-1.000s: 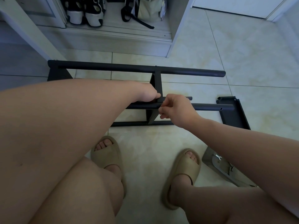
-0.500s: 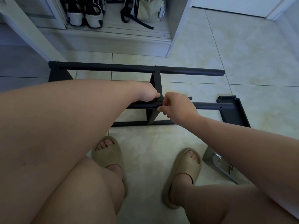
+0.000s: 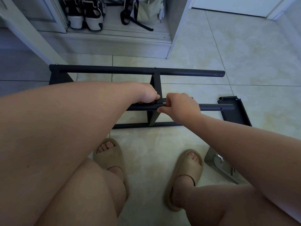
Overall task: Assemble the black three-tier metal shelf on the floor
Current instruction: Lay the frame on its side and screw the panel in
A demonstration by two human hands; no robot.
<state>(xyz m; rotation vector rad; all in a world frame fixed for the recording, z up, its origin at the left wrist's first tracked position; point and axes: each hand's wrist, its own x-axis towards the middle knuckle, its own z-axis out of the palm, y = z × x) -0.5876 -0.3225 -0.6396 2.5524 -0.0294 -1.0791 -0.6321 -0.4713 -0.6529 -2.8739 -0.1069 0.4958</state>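
**Position of the work.** The black three-tier metal shelf frame (image 3: 156,88) lies on its side on the pale tiled floor (image 3: 244,54), directly ahead of your feet. Its long axis runs left to right across the view. The black round metal far tube (image 3: 114,69) and the black round metal middle tube (image 3: 216,107) lie parallel. The black flat metal cross bracket (image 3: 153,118) joins them at right angles.

**Grip.** Your left hand (image 3: 146,95) is clenched round the middle tube, just left of the bracket. Your right hand (image 3: 180,105) curls over the same tube just right of the bracket, with thumb and forefinger pinched at the joint. The pictures do not show whether a fastener sits between those fingertips.

**Governing relation.** The joint lies between your two hands and touches both. The right hand is the nearer one for any fine work there, and the left hand serves to brace the tube. Any seating force should probably run along the tube, left to right, and not across it.

**Clearance.** The right ends of both tubes are free. The loose black metal end panel (image 3: 234,111) lies flat on the floor just beyond the end of the middle tube. There is open floor to the far right. On the far side, the white cabinet plinth (image 3: 114,44) stands near the far tube, so there is little room in that direction. The grey flat hardware pack (image 3: 218,162) lies near your right foot, partly hidden under your right forearm.
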